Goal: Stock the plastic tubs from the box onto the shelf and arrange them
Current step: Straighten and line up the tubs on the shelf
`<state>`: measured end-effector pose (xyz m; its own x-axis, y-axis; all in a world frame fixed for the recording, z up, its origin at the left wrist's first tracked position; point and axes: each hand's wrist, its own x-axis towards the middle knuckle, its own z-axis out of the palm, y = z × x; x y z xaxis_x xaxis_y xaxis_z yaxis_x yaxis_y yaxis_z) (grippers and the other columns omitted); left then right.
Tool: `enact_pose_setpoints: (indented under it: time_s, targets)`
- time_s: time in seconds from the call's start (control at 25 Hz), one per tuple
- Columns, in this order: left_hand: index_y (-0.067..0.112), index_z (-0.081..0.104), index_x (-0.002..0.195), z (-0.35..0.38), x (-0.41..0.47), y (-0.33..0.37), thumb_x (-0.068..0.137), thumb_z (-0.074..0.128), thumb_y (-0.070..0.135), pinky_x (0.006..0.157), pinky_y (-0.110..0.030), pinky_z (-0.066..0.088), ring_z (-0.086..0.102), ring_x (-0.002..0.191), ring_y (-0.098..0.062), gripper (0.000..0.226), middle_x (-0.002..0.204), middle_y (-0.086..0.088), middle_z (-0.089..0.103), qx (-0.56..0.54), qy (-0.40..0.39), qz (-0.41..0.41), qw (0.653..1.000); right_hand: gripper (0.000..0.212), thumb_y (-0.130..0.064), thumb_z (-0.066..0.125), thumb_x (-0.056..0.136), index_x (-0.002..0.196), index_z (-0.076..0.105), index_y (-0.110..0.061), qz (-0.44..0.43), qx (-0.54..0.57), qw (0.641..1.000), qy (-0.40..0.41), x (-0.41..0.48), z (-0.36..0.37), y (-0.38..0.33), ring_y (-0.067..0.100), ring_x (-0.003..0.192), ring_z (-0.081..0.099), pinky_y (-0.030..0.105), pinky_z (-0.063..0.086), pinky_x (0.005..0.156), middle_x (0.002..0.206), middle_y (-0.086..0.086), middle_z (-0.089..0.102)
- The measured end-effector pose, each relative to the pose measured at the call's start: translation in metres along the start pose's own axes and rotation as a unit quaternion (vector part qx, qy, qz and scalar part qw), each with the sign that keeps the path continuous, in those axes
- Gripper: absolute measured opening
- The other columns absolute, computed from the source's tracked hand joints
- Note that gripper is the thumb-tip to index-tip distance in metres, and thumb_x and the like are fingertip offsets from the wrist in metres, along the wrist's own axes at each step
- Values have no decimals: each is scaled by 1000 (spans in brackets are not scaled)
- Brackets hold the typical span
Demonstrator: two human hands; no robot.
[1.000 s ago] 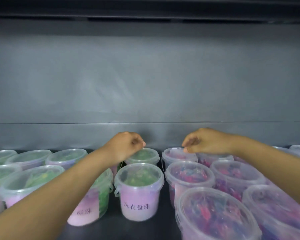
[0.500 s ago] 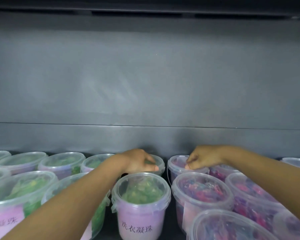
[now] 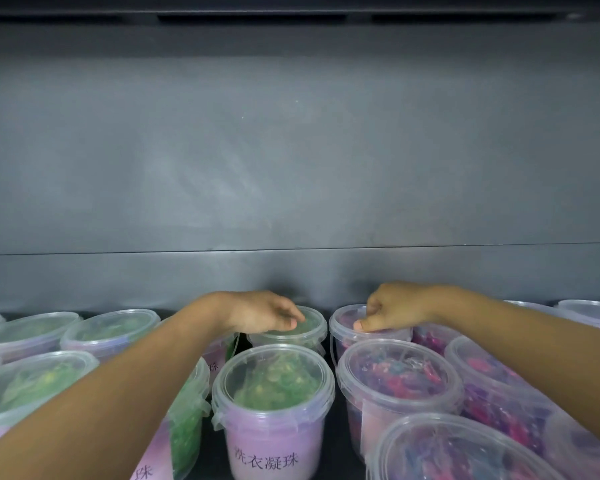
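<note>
Clear plastic tubs with lids fill the shelf (image 3: 207,441), green-filled ones on the left and pink-purple ones on the right. My left hand (image 3: 264,313) rests palm down on the lid of the back green tub (image 3: 314,325), fingers laid fairly flat over it. My right hand (image 3: 395,311) has curled fingers over the far rim of the back pink tub (image 3: 342,322), and its thumb presses on the lid's near edge. A green tub with a lilac label (image 3: 274,379) stands just in front of my left hand. A pink tub (image 3: 395,375) stands in front of my right hand.
The grey back panel (image 3: 291,168) rises right behind the back row. The underside of the upper shelf (image 3: 291,15) runs across the top. More green tubs (image 3: 111,329) crowd the left, more pink ones (image 3: 492,386) the right. A narrow dark gap separates the two groups.
Both hands have come down from above the back row onto the lids of the two rearmost middle tubs. The view has moved closer and slightly lower.
</note>
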<state>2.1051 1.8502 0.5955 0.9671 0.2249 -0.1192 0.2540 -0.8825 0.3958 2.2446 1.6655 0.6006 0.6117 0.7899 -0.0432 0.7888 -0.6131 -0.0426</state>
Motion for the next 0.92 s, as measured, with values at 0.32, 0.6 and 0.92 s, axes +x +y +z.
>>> enact_pose_setpoints:
  time_s: [0.32, 0.6, 0.92]
  targets:
    - [34, 30, 145, -9, -11, 4, 96, 23, 55, 119, -35, 13, 22, 144, -14, 54, 154, 10, 27, 153, -83, -50, 983, 61, -61, 51, 85, 125, 58, -16, -9, 20, 999, -37, -7, 0, 4, 17, 120, 53, 29, 40, 99, 132, -2, 56]
    - [29, 40, 141, -3, -14, 20, 97, 20, 53, 111, -35, 26, 34, 136, -26, 54, 147, -4, 36, 198, 5, -44, 979, 57, -67, 40, 85, 74, 61, -16, -5, -35, 999, 10, 3, -1, -2, 14, 75, 56, 27, 43, 72, 81, -2, 60]
    - [33, 38, 141, -12, -20, -11, 98, 40, 39, 118, -32, 18, 31, 139, -11, 43, 151, 9, 34, 160, -54, -54, 984, 50, -46, 54, 90, 134, 51, -24, -27, 81, 996, -33, -6, 3, 16, 11, 131, 43, 24, 29, 109, 143, -7, 46]
